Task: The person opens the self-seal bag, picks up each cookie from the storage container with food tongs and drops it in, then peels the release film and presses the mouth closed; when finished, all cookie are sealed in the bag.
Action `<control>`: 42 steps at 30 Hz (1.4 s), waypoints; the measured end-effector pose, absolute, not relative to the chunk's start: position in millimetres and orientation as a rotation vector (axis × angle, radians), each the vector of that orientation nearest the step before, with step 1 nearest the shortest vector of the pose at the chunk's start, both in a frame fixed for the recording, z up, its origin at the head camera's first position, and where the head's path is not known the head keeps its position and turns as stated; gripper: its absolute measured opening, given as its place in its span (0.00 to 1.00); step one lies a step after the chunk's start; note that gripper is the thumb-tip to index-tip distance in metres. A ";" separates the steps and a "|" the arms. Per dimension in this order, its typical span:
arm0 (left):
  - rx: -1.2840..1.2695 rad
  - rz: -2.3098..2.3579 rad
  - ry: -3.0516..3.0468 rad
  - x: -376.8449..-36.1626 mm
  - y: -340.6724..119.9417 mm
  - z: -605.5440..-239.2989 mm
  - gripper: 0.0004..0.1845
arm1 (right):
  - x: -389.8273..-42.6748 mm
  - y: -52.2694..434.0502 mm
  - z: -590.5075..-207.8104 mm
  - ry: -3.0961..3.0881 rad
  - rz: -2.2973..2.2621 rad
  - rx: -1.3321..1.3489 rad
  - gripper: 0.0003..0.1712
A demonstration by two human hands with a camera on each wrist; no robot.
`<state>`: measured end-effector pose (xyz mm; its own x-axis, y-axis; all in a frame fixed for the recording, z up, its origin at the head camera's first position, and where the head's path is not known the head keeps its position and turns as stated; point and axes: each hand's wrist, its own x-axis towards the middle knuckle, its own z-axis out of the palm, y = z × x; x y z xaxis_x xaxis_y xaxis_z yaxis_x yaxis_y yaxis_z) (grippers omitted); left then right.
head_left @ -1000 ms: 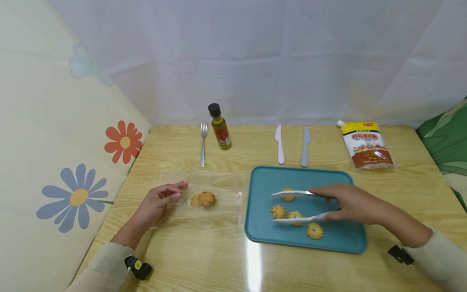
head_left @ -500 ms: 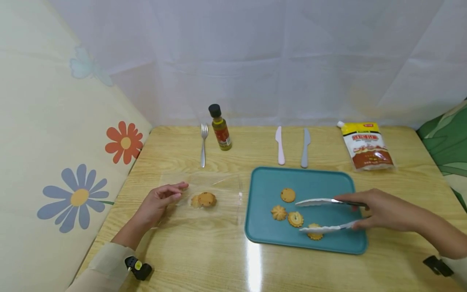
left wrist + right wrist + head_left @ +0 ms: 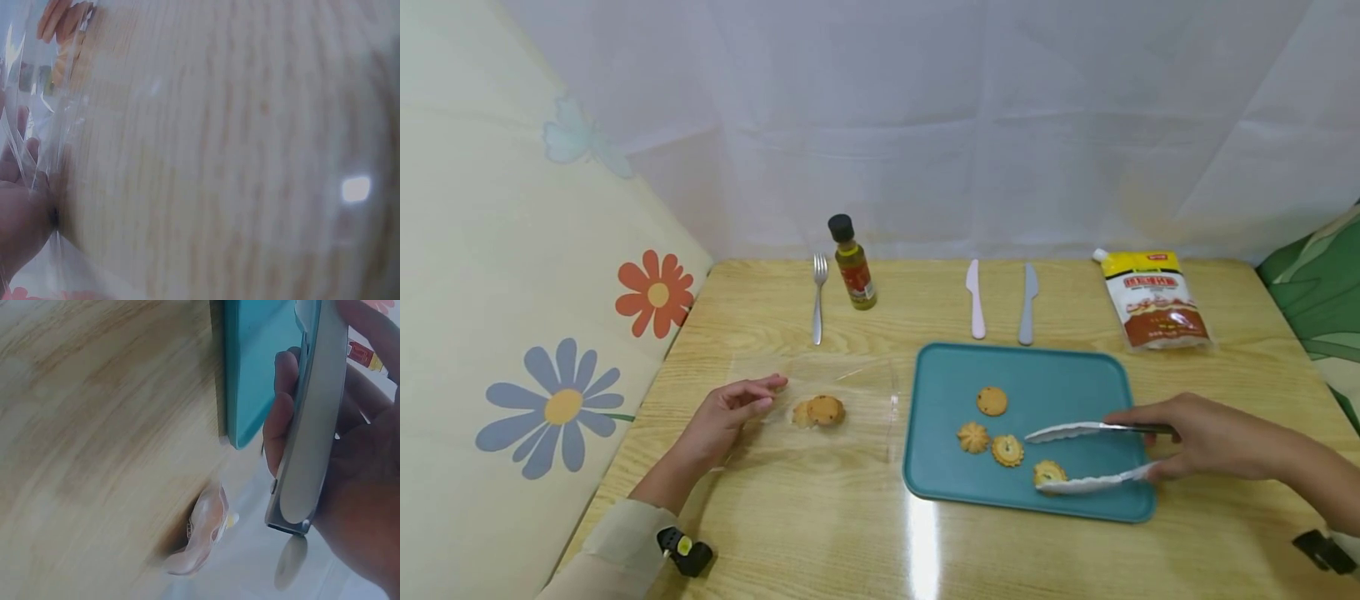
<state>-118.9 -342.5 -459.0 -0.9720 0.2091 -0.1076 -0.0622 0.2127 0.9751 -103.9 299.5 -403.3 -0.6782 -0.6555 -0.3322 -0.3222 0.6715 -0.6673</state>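
Observation:
My right hand [image 3: 1217, 437] grips metal tongs [image 3: 1086, 484] near their hinge, the handle lying along the palm in the right wrist view. The tongs' two arms stand apart over a teal tray [image 3: 1082, 371]. Their near arm crosses the lower edge of a ruffled cookie [image 3: 1049, 472]; whether they touch is unclear. Farther left on the tray lie a round cookie [image 3: 992, 401], a star-shaped cookie [image 3: 973, 437] and another ruffled cookie [image 3: 1007, 451]. My left hand [image 3: 726, 421] rests at the left side of a clear plastic container [image 3: 865, 429], fingers loosely bent. Cookies [image 3: 824, 410] are inside it.
Behind these stand or lie a fork [image 3: 817, 304], a black-capped bottle [image 3: 856, 273], a pink knife [image 3: 975, 300], a grey knife [image 3: 1027, 304] and a spouted pouch [image 3: 1156, 298]. A white cloth [image 3: 925, 150] hangs at the table's back edge.
My right hand has drawn the tongs right and slightly nearer, from over the left cookies to the rightmost ruffled cookie. The left hand and the plastic container stay where they were.

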 end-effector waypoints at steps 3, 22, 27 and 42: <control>0.138 1.838 2.269 -118.5 -341.9 -458.5 0.15 | -104.1 300.4 -401.3 2.320 -0.759 -0.752 0.41; 0.144 1.839 2.269 -117.6 -340.9 -456.6 0.16 | -107.1 304.8 -398.9 2.312 -0.766 -0.735 0.36; 0.137 1.841 2.269 -117.8 -340.4 -455.7 0.16 | -107.9 305.5 -397.1 2.324 -0.765 -0.754 0.37; 0.134 1.835 2.276 -118.6 -340.9 -457.3 0.16 | -109.7 304.7 -392.6 2.367 -0.693 -0.717 0.37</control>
<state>-118.6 -340.9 -457.3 -0.9728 0.2042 -0.1089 -0.0632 0.2186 0.9738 -109.7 304.7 -392.6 -0.6968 -0.6196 -0.3613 -0.3270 0.7228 -0.6088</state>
